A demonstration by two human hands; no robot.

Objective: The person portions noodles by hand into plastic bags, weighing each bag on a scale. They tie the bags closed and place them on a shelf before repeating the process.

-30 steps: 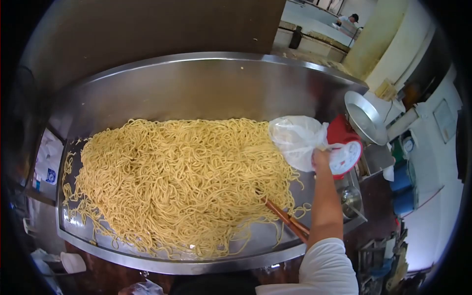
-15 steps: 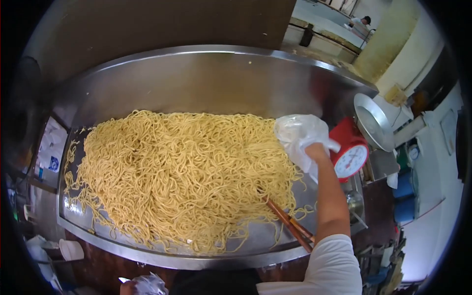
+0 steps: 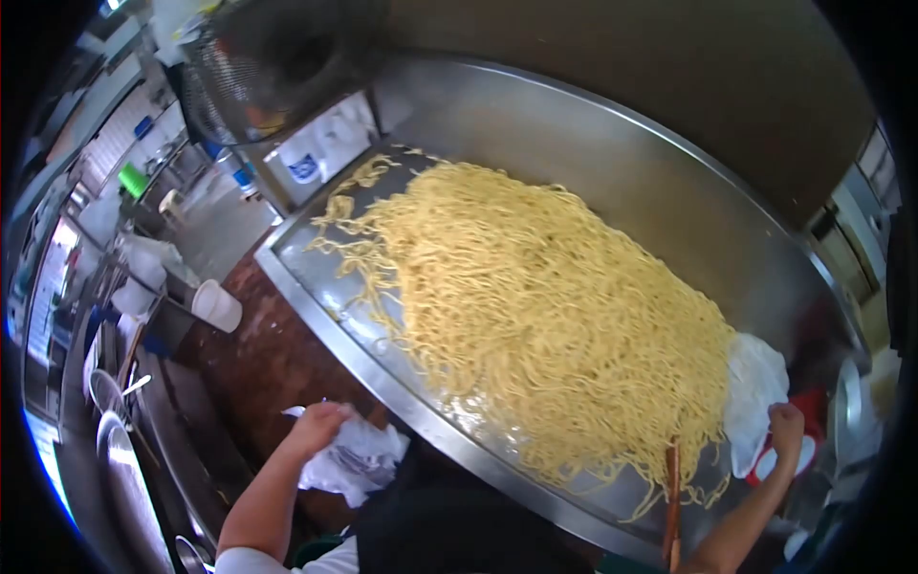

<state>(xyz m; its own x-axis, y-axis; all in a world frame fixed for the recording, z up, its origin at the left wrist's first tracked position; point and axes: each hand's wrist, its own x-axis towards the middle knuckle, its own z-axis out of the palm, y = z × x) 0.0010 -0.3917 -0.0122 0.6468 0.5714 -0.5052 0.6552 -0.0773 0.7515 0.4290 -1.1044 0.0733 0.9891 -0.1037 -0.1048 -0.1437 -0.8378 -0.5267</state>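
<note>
A large heap of yellow noodles [image 3: 555, 316] lies in a steel tray [image 3: 325, 335]. My left hand [image 3: 323, 427] is closed on a crumpled white plastic bag [image 3: 354, 461], held beside the tray's near edge. At the right end of the noodles, my right hand [image 3: 786, 427] is closed on a whitish plastic bag [image 3: 755, 387]. Wooden sticks [image 3: 673, 497] poke into the near right side of the heap. Partly hidden behind my right hand is a red scale [image 3: 811, 411] with a white dial.
A white bucket [image 3: 217, 306] stands on the reddish floor to the left. A caged fan [image 3: 215, 81] is at the upper left. Metal pans [image 3: 124, 469] line the lower left, and a metal scale bowl [image 3: 845, 407] is at the far right.
The view has swung to the left, so the floor and kitchen there now show. My left hand and its bag have come fully into view. My right hand still holds its bag.
</note>
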